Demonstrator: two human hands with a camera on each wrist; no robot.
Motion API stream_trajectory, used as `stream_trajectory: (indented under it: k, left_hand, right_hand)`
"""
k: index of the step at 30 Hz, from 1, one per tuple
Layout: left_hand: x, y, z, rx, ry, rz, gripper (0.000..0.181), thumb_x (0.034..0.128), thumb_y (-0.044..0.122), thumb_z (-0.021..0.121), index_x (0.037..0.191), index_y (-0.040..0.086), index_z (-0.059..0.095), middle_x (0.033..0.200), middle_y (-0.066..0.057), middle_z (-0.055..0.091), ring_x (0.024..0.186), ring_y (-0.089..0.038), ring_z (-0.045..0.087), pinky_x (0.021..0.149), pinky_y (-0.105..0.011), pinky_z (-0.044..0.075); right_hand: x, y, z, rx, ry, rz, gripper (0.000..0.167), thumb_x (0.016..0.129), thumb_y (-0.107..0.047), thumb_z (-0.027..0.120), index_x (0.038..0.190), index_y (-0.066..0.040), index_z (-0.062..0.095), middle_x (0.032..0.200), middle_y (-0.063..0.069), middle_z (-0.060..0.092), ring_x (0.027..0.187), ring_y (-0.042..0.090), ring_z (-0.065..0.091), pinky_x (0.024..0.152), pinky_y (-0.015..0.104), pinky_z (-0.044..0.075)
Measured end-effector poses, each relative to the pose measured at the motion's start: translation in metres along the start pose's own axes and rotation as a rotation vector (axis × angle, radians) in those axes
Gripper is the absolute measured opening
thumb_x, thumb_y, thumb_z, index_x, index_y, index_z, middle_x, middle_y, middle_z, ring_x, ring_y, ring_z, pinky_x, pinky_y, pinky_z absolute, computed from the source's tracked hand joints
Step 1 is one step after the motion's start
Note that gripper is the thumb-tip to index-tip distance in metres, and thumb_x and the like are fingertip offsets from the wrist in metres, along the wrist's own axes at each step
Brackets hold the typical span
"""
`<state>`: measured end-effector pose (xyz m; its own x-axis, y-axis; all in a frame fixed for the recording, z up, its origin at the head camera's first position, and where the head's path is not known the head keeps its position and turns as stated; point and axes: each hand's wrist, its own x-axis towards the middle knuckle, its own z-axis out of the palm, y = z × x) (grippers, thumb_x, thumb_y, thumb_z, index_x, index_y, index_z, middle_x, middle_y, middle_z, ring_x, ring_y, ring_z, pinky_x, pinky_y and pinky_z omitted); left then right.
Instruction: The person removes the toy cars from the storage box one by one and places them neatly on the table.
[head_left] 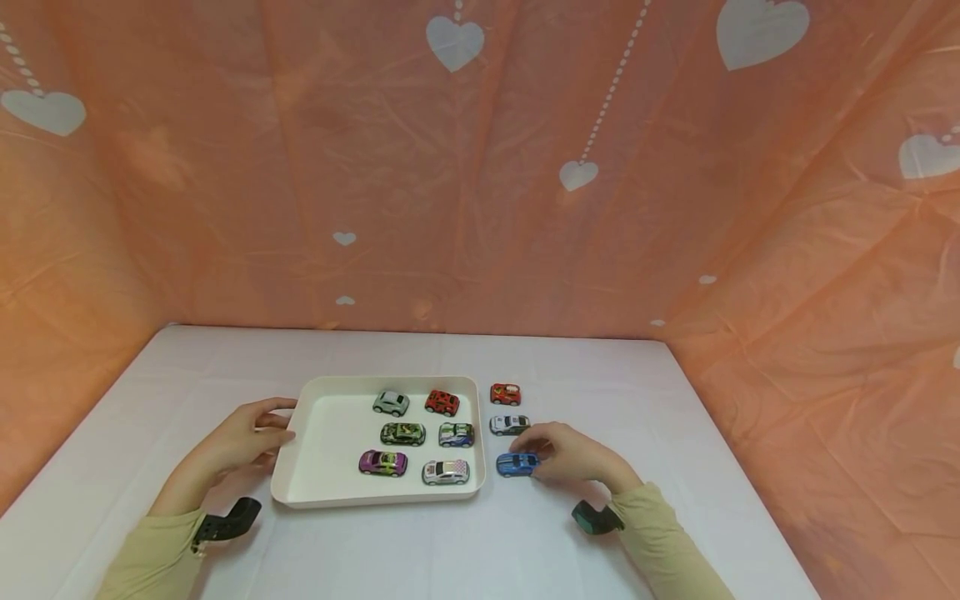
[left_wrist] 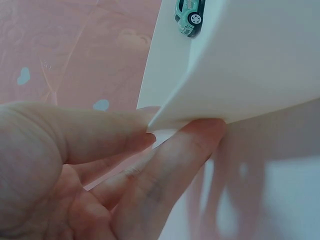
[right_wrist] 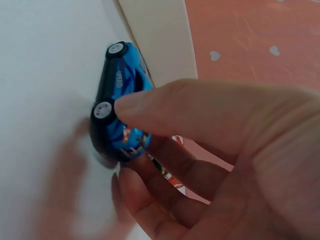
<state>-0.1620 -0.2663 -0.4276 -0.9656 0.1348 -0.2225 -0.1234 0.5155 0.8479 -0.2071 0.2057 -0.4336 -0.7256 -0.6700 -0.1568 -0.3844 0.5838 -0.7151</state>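
Tray, count of cars: six lie inside the tray (head_left: 322, 450), three are outside; I judge the loading to be about two thirds done.
Nearest row, inside: the purple car (head_left: 383, 463) and the silver car (head_left: 446, 472) are in place.
Blue car: outside, just beside the tray's right wall, and left to put in. The right hand (head_left: 573, 454) grasps it between thumb and fingers, at the fingertips. Whether its wheels touch the table (head_left: 600, 383), I cannot tell.
Left hand (head_left: 243, 435): it pinches the tray's left edge.
Middle row, inside: the camouflage car (head_left: 402, 433) and the striped car (head_left: 456, 435).
White car (head_left: 509, 425): outside, just beyond the blue car (head_left: 516, 464) and near the right fingers, not held.
Farthest row: inside, the grey car (head_left: 391, 403) and the black-spotted car (head_left: 442, 403); outside, the red car (head_left: 506, 394), beyond the right hand's reach of grip.
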Motion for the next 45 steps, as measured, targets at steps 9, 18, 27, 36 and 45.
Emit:
stream_trajectory:
  k: [9,18,27,36,45]
  left_hand:
    - [0.000,-0.001,0.000,0.008,0.004,-0.001,0.056,0.0907,0.006,0.061,0.139,-0.009,0.037,0.118,-0.033,0.055,0.079,-0.023,0.059,0.059,-0.035,0.052]
    - [0.000,0.000,0.000,-0.005,-0.003,-0.011,0.057,0.0910,0.006,0.061,0.140,-0.009,0.035,0.118,-0.032,0.054,0.080,-0.022,0.059,0.060,-0.033,0.051]
    - [-0.001,0.001,0.002,-0.014,0.000,0.002,0.057,0.0903,0.004,0.061,0.138,-0.011,0.035,0.116,-0.032,0.055,0.080,-0.022,0.059,0.060,-0.034,0.051]
    - [-0.001,0.001,0.001,-0.009,0.005,0.008,0.056,0.0903,0.004,0.061,0.138,-0.011,0.036,0.115,-0.032,0.056,0.080,-0.023,0.059,0.060,-0.035,0.052]
    - [-0.001,0.001,0.000,-0.006,0.006,-0.003,0.056,0.0908,0.006,0.061,0.139,-0.009,0.036,0.116,-0.032,0.055,0.080,-0.023,0.060,0.060,-0.035,0.052]
  right_hand:
    - [-0.004,-0.002,-0.012,0.012,0.021,-0.072,0.041,0.078,0.008,0.063,0.118,-0.005,0.064,0.114,0.004,0.065,0.103,0.021,0.058,0.091,0.039,0.046]
    - [0.006,-0.012,-0.021,0.160,0.006,-0.152,0.041,0.090,0.002,0.062,0.130,0.003,0.054,0.128,0.016,0.058,0.116,0.030,0.055,0.099,0.042,0.040]
    - [0.032,-0.033,-0.017,0.220,-0.007,-0.196,0.045,0.089,0.003,0.062,0.133,0.002,0.052,0.130,0.012,0.056,0.118,0.027,0.054,0.098,0.038,0.042]
    - [0.069,-0.059,-0.010,0.266,-0.055,-0.284,0.045,0.090,0.002,0.063,0.134,0.000,0.052,0.133,0.020,0.053,0.123,0.032,0.050,0.101,0.040,0.038]
    - [0.108,-0.079,-0.004,0.281,-0.082,-0.300,0.045,0.090,0.001,0.063,0.133,-0.002,0.053,0.134,0.018,0.053,0.124,0.031,0.049,0.102,0.040,0.037]
